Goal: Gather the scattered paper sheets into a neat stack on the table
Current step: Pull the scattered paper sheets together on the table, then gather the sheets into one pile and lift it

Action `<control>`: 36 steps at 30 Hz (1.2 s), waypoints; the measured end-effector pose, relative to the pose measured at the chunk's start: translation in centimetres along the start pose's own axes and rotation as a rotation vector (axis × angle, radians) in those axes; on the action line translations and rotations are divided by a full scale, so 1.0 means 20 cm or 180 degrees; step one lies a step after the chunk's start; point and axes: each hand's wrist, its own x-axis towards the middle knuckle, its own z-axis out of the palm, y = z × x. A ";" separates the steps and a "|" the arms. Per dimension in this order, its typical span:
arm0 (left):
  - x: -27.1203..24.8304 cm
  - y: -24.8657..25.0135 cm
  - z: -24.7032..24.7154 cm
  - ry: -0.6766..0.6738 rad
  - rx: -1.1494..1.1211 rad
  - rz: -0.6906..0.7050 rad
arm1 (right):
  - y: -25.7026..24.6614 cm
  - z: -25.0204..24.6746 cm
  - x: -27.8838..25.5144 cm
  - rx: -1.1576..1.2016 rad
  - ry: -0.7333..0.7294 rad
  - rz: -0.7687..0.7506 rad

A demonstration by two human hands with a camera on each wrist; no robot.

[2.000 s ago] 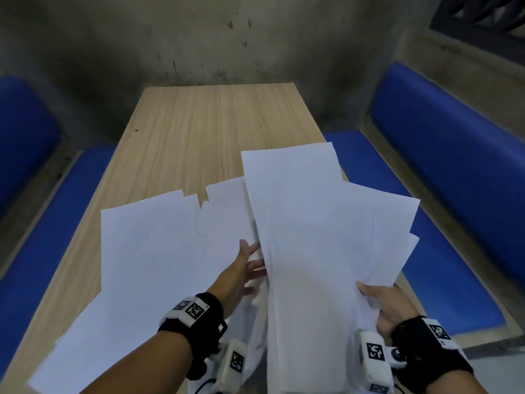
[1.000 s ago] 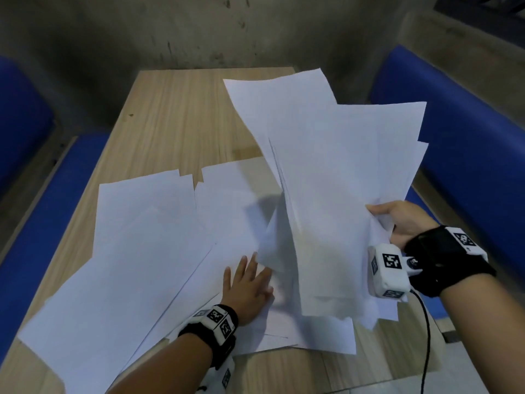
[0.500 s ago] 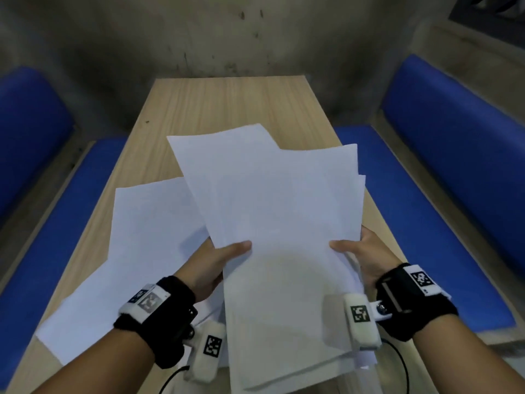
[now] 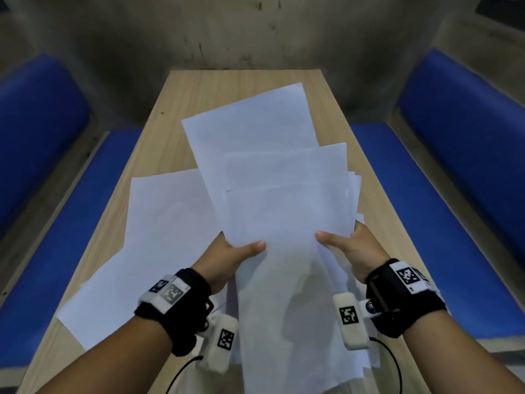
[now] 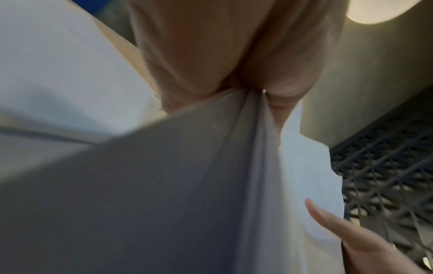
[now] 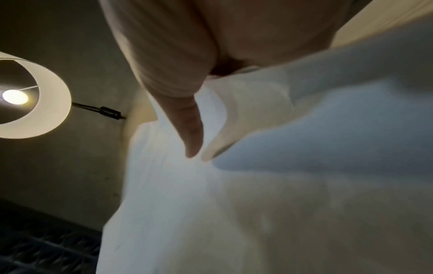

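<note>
A loose bundle of white paper sheets (image 4: 278, 200) is held above the wooden table (image 4: 227, 81), its edges fanned and uneven. My left hand (image 4: 227, 257) grips the bundle's left edge, thumb on top. My right hand (image 4: 346, 245) grips the right edge the same way. More white sheets (image 4: 159, 237) lie spread on the table to the left, under my left forearm. The left wrist view shows my left hand (image 5: 229, 74) pinching the paper (image 5: 187, 176). In the right wrist view my right hand (image 6: 187, 74) has its thumb on the sheets (image 6: 234, 204).
Blue padded benches run along both sides, the left bench (image 4: 56, 223) and the right bench (image 4: 454, 209). A grey concrete wall (image 4: 227, 32) closes off the table's far end. The far half of the tabletop is bare wood.
The bundle came from my raised right hand down to the middle, and my left hand left the table sheets to grip its left edge. Since half a second ago the top sheet has slid farther away.
</note>
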 end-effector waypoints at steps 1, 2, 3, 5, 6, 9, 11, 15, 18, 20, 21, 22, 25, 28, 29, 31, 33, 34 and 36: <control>0.01 0.00 0.01 0.0074 0.0089 0.0020 | 0.01 0.00 0.01 0.0077 0.0036 0.0044; 0.01 0.01 0.01 0.0158 0.0116 0.0033 | 0.02 -0.01 0.01 0.0119 -0.0015 0.0099; 0.02 0.01 0.00 0.0267 0.0066 0.0026 | 0.04 -0.02 0.01 0.0044 -0.0056 0.0179; 0.04 -0.01 -0.04 0.0377 -0.0123 -0.0036 | 0.10 -0.04 -0.01 -0.0447 -0.0165 0.0353; 0.03 -0.01 -0.07 0.0362 -0.0100 -0.0080 | 0.14 -0.04 -0.02 -0.0786 -0.0151 0.0379; 0.07 -0.08 -0.30 0.0744 0.1012 -0.0220 | 0.23 -0.01 -0.05 -0.1177 0.0227 0.0469; 0.09 -0.14 -0.61 0.1257 0.2375 -0.0583 | 0.26 0.01 -0.09 -0.1150 0.0497 0.0511; 0.01 -0.23 -1.09 0.1043 0.4192 -0.1764 | 0.33 0.02 -0.15 -0.0899 0.0850 0.0710; -0.02 -0.23 -1.11 0.1148 0.4497 -0.1817 | 0.43 0.01 -0.14 -0.0531 0.1030 0.1052; 0.00 -0.23 -1.08 0.1169 0.4127 -0.1725 | 0.47 0.02 -0.13 -0.0450 0.1131 0.1202; 0.00 -0.22 -1.06 0.1164 0.3868 -0.1650 | 0.47 0.02 -0.12 -0.0445 0.1145 0.1211; 0.00 -0.21 -1.04 0.1134 0.3696 -0.1565 | 0.47 0.02 -0.11 -0.0462 0.1163 0.1208; -0.04 -0.17 -0.99 0.0920 0.3619 -0.1367 | 0.47 0.02 -0.09 -0.0500 0.1195 0.1203; -0.07 -0.14 -0.97 0.0744 0.3351 -0.1224 | 0.50 0.00 -0.08 -0.0649 0.1230 0.1221; -0.08 -0.14 -0.97 0.0821 0.3219 -0.1143 | 0.52 -0.01 -0.08 -0.0669 0.1232 0.1231; -0.07 -0.12 -0.97 0.1266 0.2680 -0.0948 | 0.55 -0.03 -0.08 -0.0660 0.1241 0.1277; -0.04 -0.12 -0.98 0.1894 0.1988 -0.0923 | 0.55 -0.02 -0.08 -0.0635 0.1251 0.1283; -0.02 -0.13 -0.98 0.2149 0.1806 -0.1017 | 0.55 -0.01 -0.08 -0.0627 0.1248 0.1273; 0.03 -0.16 -0.96 0.2340 0.2193 -0.1526 | 0.54 0.00 -0.08 -0.0676 0.1225 0.1248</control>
